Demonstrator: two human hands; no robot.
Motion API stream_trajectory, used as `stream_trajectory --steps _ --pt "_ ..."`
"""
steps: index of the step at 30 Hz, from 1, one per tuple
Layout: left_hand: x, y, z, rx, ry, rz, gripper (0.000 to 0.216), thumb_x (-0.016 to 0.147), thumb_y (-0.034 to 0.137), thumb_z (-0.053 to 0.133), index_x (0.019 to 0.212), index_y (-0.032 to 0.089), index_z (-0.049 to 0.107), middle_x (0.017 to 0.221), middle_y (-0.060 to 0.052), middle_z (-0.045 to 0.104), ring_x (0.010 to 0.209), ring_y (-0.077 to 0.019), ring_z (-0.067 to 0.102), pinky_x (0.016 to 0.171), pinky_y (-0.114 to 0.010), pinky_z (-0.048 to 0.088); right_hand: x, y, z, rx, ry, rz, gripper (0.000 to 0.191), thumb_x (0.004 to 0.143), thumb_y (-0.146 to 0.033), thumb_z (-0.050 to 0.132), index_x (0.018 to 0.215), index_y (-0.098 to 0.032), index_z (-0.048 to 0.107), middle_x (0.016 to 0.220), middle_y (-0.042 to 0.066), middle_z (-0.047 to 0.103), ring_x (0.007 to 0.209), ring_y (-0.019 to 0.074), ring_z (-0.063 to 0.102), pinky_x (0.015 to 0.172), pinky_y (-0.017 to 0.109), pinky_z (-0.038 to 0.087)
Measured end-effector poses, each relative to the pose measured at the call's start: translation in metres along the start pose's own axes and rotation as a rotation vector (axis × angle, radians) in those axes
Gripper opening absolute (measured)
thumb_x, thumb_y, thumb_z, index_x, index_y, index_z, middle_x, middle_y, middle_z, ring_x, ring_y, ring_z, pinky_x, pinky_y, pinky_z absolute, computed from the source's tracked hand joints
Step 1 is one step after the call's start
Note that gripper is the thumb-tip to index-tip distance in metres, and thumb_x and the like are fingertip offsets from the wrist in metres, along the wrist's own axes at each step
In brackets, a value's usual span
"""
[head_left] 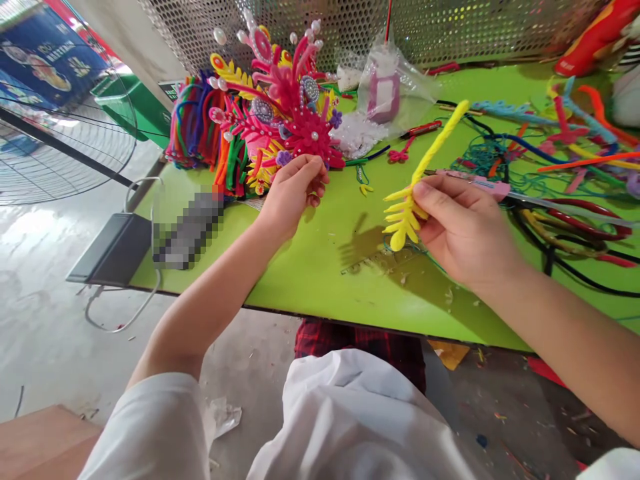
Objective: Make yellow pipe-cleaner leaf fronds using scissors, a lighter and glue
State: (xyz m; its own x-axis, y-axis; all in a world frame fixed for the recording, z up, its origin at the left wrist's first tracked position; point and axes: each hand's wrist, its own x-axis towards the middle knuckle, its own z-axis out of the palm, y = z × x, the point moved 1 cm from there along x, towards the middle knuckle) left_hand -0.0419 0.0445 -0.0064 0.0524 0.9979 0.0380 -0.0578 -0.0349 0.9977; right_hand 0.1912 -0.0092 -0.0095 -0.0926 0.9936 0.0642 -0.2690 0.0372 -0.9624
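In my right hand [463,230] is a yellow pipe-cleaner leaf [406,217], pinched between thumb and fingers. Its short side fronds point down and left, and its long stem slants up to the right. A long thin tool with a pink part [487,187] shows just behind this hand; whether the hand touches it I cannot tell. My left hand [295,193] is closed, fingertips curled together, in front of a pink, red and yellow pipe-cleaner flower arrangement [290,100] with pearl beads. What those fingers hold, if anything, is hidden.
Bundles of coloured pipe cleaners [193,127] stand at the back left. A blurred dark object [190,230] and a grey box with a cable [115,247] lie at the left edge. Tangled wires and stems [575,160] cover the right side. Behind runs perforated metal [350,30].
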Motion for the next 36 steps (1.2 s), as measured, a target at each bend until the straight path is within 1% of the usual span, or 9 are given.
stream_trajectory --steps 3,5,7,13,18,22,27,31,36 --pt "-0.009 -0.001 0.012 0.138 -0.154 0.140 0.023 0.085 0.037 0.081 0.081 0.017 0.070 0.079 0.000 0.070 0.062 -0.0050 0.054 0.055 -0.017 0.042 -0.002 0.000 0.005 0.099 0.011 0.057 0.010 0.081 -0.031 0.086 0.081 -0.026 0.078 0.084 -0.002 0.071 0.075 0.0091 0.064 0.072 0.022 0.056" --pt "-0.021 -0.001 0.025 0.129 -0.305 0.168 0.026 0.078 0.036 0.089 0.091 0.017 0.078 0.090 -0.002 0.078 0.071 -0.0070 0.063 0.065 -0.018 0.051 -0.003 0.002 0.007 0.136 -0.014 0.074 0.009 0.080 -0.029 0.087 0.081 -0.026 0.079 0.082 -0.002 0.072 0.073 0.0086 0.065 0.072 0.021 0.057" --pt "-0.031 -0.002 0.035 0.086 -0.380 0.169 0.027 0.079 0.038 0.089 0.095 0.018 0.082 0.094 -0.003 0.080 0.080 -0.0102 0.070 0.073 -0.020 0.056 -0.003 0.006 0.008 0.149 -0.040 0.074 0.010 0.080 -0.031 0.087 0.084 -0.026 0.079 0.084 -0.002 0.074 0.076 0.0099 0.068 0.075 0.023 0.059" --pt "-0.037 -0.006 0.042 0.023 -0.302 0.194 0.023 0.081 0.043 0.087 0.090 0.022 0.084 0.087 -0.001 0.081 0.073 -0.0087 0.071 0.069 -0.019 0.058 -0.003 0.013 0.009 0.122 -0.015 0.078 0.021 0.077 -0.037 0.090 0.090 -0.026 0.078 0.095 -0.001 0.078 0.085 0.0129 0.072 0.085 0.028 0.062" --pt "-0.036 -0.010 0.040 0.054 -0.257 0.233 0.018 0.084 0.040 0.085 0.089 0.022 0.085 0.081 0.000 0.079 0.065 -0.0045 0.065 0.064 -0.016 0.054 -0.003 0.013 0.008 0.085 -0.024 0.072 0.015 0.081 -0.033 0.086 0.089 -0.025 0.075 0.091 -0.003 0.074 0.082 0.0097 0.069 0.082 0.024 0.058" --pt "-0.036 -0.012 0.041 0.093 -0.206 0.283 0.023 0.075 0.038 0.092 0.086 0.019 0.083 0.081 0.000 0.078 0.067 -0.0054 0.065 0.058 -0.014 0.050 -0.003 0.012 0.007 0.034 -0.055 0.045 0.012 0.084 -0.032 0.083 0.088 -0.025 0.075 0.090 -0.004 0.071 0.082 0.0086 0.065 0.079 0.022 0.055" --pt "-0.036 -0.008 0.040 0.096 -0.309 0.329 0.022 0.085 0.039 0.084 0.086 0.018 0.077 0.082 0.000 0.073 0.072 -0.0064 0.064 0.061 -0.016 0.050 -0.005 0.009 0.007 0.008 -0.117 0.053 0.013 0.085 -0.034 0.082 0.086 -0.025 0.073 0.086 -0.004 0.067 0.080 0.0092 0.062 0.079 0.023 0.053" --pt "-0.034 -0.004 0.035 0.095 -0.427 0.331 0.012 0.094 0.028 0.074 0.088 0.018 0.071 0.081 0.001 0.066 0.069 -0.0052 0.058 0.062 -0.018 0.048 -0.007 -0.002 0.007 0.049 -0.167 0.052 0.016 0.086 -0.039 0.083 0.085 -0.025 0.074 0.083 -0.003 0.065 0.076 0.0091 0.060 0.073 0.022 0.051" --pt "-0.022 -0.006 0.022 0.209 -0.374 0.238 0.013 0.095 0.018 0.058 0.083 0.020 0.054 0.069 0.003 0.052 0.058 -0.0075 0.048 0.051 -0.021 0.038 -0.006 -0.012 0.006 0.131 -0.080 0.028 0.013 0.081 -0.033 0.088 0.082 -0.027 0.076 0.080 -0.003 0.065 0.071 0.0082 0.058 0.068 0.021 0.051"
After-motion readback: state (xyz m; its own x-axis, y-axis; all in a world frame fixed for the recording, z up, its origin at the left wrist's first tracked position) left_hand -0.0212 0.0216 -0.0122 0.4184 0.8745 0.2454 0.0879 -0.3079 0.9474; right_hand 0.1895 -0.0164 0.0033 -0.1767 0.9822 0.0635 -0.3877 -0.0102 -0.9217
